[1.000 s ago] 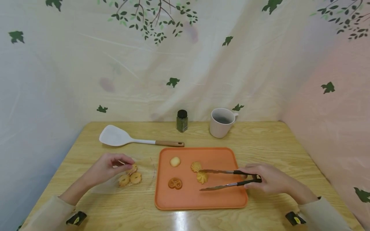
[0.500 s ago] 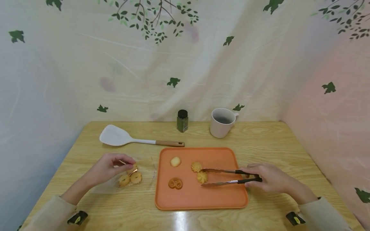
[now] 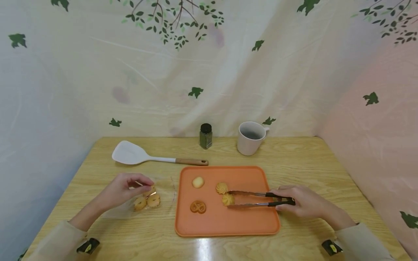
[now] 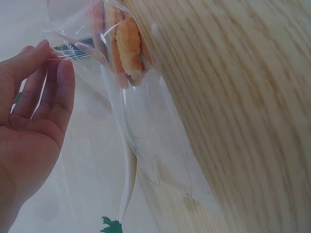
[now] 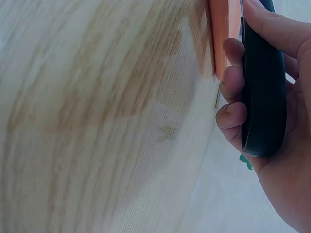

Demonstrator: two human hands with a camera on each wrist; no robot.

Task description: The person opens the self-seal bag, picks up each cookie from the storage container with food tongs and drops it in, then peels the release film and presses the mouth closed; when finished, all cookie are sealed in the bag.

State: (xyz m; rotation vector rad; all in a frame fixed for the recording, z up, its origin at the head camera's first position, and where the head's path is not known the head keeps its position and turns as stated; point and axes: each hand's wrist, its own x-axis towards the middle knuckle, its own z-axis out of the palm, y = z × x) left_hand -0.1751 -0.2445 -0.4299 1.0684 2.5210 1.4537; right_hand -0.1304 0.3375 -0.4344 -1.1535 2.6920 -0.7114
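Note:
My left hand [image 3: 122, 191] pinches the upper film of a clear plastic bag [image 4: 155, 126] between thumb and fingertips. Inside the bag lie several scalloped cookies [image 3: 153, 200], seen edge-on in the left wrist view. On the right, my right hand [image 3: 303, 201] grips the black handles of metal tongs [image 3: 251, 205]. Their tips reach over the orange tray [image 3: 248, 226], one on each side of a flower-shaped cookie [image 3: 228, 199]. A swirl cookie [image 3: 221, 188] sits just behind it. In the right wrist view my fingers curl round one black handle [image 5: 264, 92].
At the tray's left are a round pale cookie [image 3: 197, 182] and a pretzel-shaped cookie [image 3: 198, 207]. Behind lies a white spatula [image 3: 130, 153] with a wooden handle. A dark-lidded spice jar [image 3: 205, 137] and a light mug [image 3: 250, 139] stand at the table's back edge.
The tongs' tips have drawn closer together around the flower-shaped cookie, the near arm moving up toward it. My left hand keeps its pinch on the bag, almost unmoved.

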